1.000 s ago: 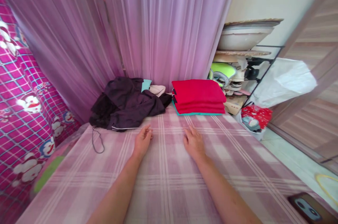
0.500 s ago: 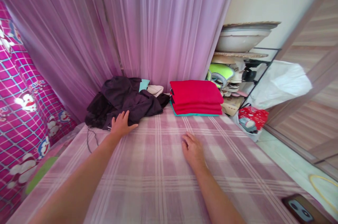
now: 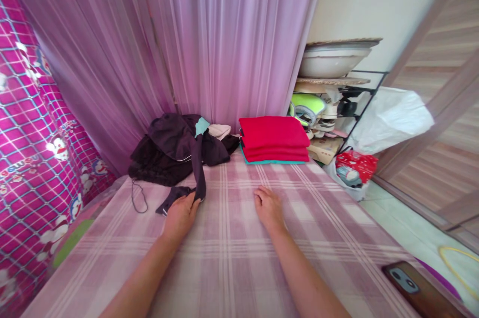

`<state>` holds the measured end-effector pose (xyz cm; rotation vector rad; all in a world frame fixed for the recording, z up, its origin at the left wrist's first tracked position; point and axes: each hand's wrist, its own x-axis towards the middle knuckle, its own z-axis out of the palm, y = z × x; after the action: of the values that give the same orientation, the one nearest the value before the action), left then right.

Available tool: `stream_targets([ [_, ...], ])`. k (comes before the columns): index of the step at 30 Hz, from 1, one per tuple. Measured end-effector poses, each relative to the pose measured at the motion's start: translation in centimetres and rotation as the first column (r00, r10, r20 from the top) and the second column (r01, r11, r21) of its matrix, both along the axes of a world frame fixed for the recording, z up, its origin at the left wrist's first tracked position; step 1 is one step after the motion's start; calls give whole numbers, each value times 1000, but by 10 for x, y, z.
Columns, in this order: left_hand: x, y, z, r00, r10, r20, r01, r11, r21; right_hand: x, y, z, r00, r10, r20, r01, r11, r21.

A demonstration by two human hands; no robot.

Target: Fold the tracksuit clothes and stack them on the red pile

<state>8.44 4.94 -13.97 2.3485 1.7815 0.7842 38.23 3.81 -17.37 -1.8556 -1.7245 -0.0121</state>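
Fingers of my left hand (image 3: 181,215) are closed on a dark garment (image 3: 199,168), pinching a strip of it drawn out from the dark clothes pile (image 3: 168,143). Part of the garment lies on the plaid cloth beside my fingers, and its far end runs back into the pile. A light teal patch (image 3: 202,127) shows on top of the pile. My right hand (image 3: 270,208) rests on the plaid cloth with its fingers curled together and nothing visible in them. Beyond it sits a folded stack of red cloth (image 3: 275,136) with a teal layer at the bottom.
The plaid cloth (image 3: 232,258) covers the surface. A phone (image 3: 415,285) lies at the near right edge. Purple curtains (image 3: 224,48) hang behind. To the right stands a rack with a basin (image 3: 333,63), shoes and bags. A dark cord (image 3: 139,198) trails left of the pile.
My left hand has closed on the dark garment and pulled a strip of it toward me from the pile. My right hand has stayed on the plaid cloth. The view has shifted slightly.
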Motion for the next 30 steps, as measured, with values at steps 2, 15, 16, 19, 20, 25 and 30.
stream_targets([
  [2, 2, -25, -5, 994, 104, 24, -104, 994, -19, 0, -1, 2, 1000, 8, -13, -8, 1000, 7],
  [15, 14, -103, -16, 971, -200, 133, 194, 980, 53, -15, -43, -6, 961, 82, -263, -53, 992, 116],
  [16, 16, -107, -15, 964, -229, 133, 220, 973, 74, -18, -48, -5, 956, 101, -275, -74, 991, 107],
  [19, 23, -115, -13, 948, -282, 150, 264, 956, 130, -25, -63, 0, 944, 145, -297, -127, 989, 76],
  [20, 26, -117, -14, 941, -299, 160, 280, 951, 132, -27, -67, 2, 943, 150, -298, -136, 988, 66],
  [25, 38, -132, -20, 886, -424, 189, 432, 902, 0, -37, -82, 11, 930, 181, -319, -176, 983, 46],
  [30, 50, -150, -16, 846, -507, 164, 524, 847, -90, -44, -91, 14, 904, 286, -317, -269, 958, 95],
])
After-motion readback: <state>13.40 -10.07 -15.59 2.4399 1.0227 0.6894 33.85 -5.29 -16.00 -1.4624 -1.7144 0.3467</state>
